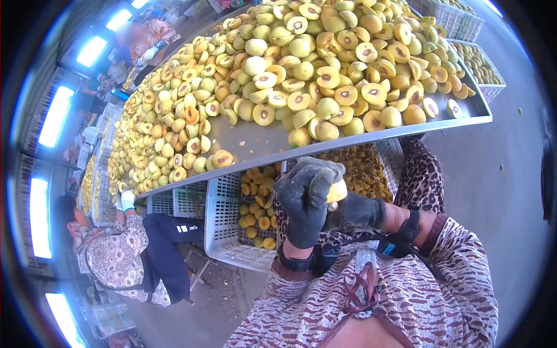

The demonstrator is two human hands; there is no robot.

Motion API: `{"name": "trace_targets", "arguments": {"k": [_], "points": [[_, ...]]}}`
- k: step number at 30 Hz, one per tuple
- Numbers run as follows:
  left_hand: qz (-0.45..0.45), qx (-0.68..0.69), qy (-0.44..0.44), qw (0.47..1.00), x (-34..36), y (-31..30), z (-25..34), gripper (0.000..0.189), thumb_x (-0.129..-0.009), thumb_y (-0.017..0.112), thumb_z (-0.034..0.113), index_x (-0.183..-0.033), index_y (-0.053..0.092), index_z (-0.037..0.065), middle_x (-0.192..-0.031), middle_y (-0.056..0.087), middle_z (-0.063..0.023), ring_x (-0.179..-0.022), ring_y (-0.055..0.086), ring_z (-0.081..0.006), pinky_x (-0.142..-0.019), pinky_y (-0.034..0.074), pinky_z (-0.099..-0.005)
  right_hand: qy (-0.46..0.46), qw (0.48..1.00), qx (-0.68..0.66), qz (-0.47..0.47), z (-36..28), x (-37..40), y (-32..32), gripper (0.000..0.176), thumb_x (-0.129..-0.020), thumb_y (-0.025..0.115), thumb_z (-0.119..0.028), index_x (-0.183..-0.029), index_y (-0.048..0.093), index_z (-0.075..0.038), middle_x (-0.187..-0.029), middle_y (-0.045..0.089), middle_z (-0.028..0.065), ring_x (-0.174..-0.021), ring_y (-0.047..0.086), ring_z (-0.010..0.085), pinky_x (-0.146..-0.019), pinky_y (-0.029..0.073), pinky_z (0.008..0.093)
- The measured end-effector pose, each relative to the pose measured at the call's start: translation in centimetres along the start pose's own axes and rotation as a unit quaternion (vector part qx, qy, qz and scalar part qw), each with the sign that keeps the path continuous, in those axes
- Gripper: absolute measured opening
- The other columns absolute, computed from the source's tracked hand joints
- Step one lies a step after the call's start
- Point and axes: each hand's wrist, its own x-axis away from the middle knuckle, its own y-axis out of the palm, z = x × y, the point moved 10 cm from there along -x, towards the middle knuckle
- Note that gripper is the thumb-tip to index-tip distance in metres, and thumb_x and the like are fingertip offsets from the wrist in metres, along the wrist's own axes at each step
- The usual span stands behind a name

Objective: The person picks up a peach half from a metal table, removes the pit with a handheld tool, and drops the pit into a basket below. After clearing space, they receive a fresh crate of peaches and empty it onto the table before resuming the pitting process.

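My left hand [306,200], in a dark grey work glove, is closed around a yellow fruit piece [337,191] in front of my chest. Pressed close beside it, my right hand [355,212], also gloved, has its fingers curled; a small pale bit shows between the hands, but what this hand grips is hidden. Just beyond the hands runs the metal rim of a sloping table [360,139], heaped with halved yellow-green fruit [299,101]. Under the rim, a crate of fruit pieces [357,165] sits close behind my hands.
A white plastic crate [223,232] with halved fruit stands below the table, left of my hands. A co-worker [119,255] sits at the left, a gloved hand at the table edge. Another person [156,40] is across the table. Fruit crates [478,64] stand at the upper right.
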Motion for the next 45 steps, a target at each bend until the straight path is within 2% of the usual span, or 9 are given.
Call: {"name": "trace_targets", "arguments": {"k": [9,15,21,25,30,33,35,38,45], "points": [[-0.019,0.118,-0.082,0.989,1.4,-0.9,-2.9,0.047,-0.099,0.055,0.038,-0.075,0.061,-0.002,-0.076,0.065,-0.0119,-0.072,0.066,-0.0240,-0.070,0.055,-0.0347,-0.165,0.921,0.339,-0.095,-0.7,-1.6,-1.1,0.045,-0.081,0.070,-0.002,-0.124,0.056,-0.003,-0.103,0.064,0.0052,-0.093,0.057,0.0153,-0.082,0.050,0.0318],[0.087,0.154,-0.154,0.972,2.0,-3.5,-2.9,0.043,-0.100,0.053,0.035,-0.077,0.062,-0.001,-0.077,0.065,-0.0108,-0.073,0.066,-0.0227,-0.068,0.054,-0.0337,0.081,0.995,0.060,-0.025,2.0,-1.9,-0.2,0.042,-0.080,0.073,-0.003,-0.119,0.058,-0.004,-0.105,0.063,0.0028,-0.094,0.056,0.0127,-0.082,0.049,0.0301],[-0.057,-0.157,0.187,0.968,1.4,-1.4,4.4,0.024,-0.094,0.059,0.020,-0.080,0.062,0.000,-0.076,0.064,-0.0129,-0.071,0.067,-0.0262,-0.068,0.055,-0.0372,0.009,0.980,0.182,-0.080,1.4,-2.2,2.1,0.048,-0.075,0.078,-0.005,-0.119,0.059,-0.006,-0.110,0.062,0.0027,-0.103,0.055,0.0139,-0.092,0.047,0.0297],[0.090,0.306,-0.251,0.914,3.4,-3.5,-4.7,0.040,-0.103,0.044,0.033,-0.080,0.058,0.003,-0.076,0.065,-0.0124,-0.071,0.066,-0.0273,-0.066,0.056,-0.0404,-0.216,0.911,0.345,-0.063,-1.1,-3.2,2.2,0.047,-0.075,0.075,-0.004,-0.119,0.058,-0.005,-0.113,0.061,0.0078,-0.109,0.055,0.0205,-0.093,0.046,0.0317],[0.131,0.526,-0.187,0.819,4.7,-8.3,-8.3,0.054,-0.100,0.042,0.052,-0.086,0.059,0.004,-0.093,0.066,-0.0225,-0.094,0.064,-0.0353,-0.084,0.055,-0.0465,-0.111,0.853,0.504,-0.070,-1.2,-1.4,0.1,0.017,-0.079,0.069,-0.007,-0.095,0.067,-0.007,-0.077,0.068,0.0075,-0.069,0.065,0.0228,-0.068,0.053,0.0346],[0.340,0.017,-0.211,0.916,7.7,-22.2,-9.5,0.053,-0.103,0.044,0.042,-0.101,0.065,-0.007,-0.098,0.069,-0.0159,-0.090,0.066,-0.0247,-0.084,0.055,-0.0371,-0.120,0.868,0.465,0.122,-2.9,1.0,-7.5,0.007,-0.083,0.064,-0.011,-0.088,0.068,-0.007,-0.072,0.067,0.0130,-0.063,0.066,0.0301,-0.058,0.051,0.0402],[0.349,-0.227,-0.113,0.902,6.0,-28.3,-8.8,0.036,-0.100,0.052,0.028,-0.104,0.066,-0.005,-0.097,0.069,-0.0134,-0.087,0.064,-0.0243,-0.081,0.051,-0.0368,0.179,0.490,0.848,0.087,-0.3,3.4,-12.5,0.014,-0.086,0.059,-0.015,-0.079,0.067,-0.006,-0.070,0.064,0.0169,-0.064,0.066,0.0341,-0.057,0.050,0.0438],[0.188,-0.577,-0.034,0.794,-0.5,-27.8,-7.4,0.031,-0.090,0.062,0.030,-0.098,0.068,0.000,-0.092,0.069,-0.0157,-0.086,0.063,-0.0319,-0.082,0.051,-0.0411,-0.017,0.648,0.740,0.179,-1.7,3.2,-12.9,0.017,-0.085,0.056,-0.016,-0.073,0.064,-0.007,-0.068,0.063,0.0176,-0.066,0.064,0.0383,-0.059,0.050,0.0460],[-0.128,-0.725,-0.200,0.646,-7.6,-23.0,-18.2,0.029,-0.078,0.073,0.029,-0.089,0.070,0.003,-0.084,0.069,-0.0141,-0.074,0.065,-0.0284,-0.070,0.053,-0.0418,-0.120,0.704,0.678,0.176,-3.6,1.7,-6.7,0.009,-0.079,0.064,-0.008,-0.073,0.060,-0.002,-0.064,0.057,0.0194,-0.057,0.057,0.0361,-0.055,0.046,0.0396]]}}
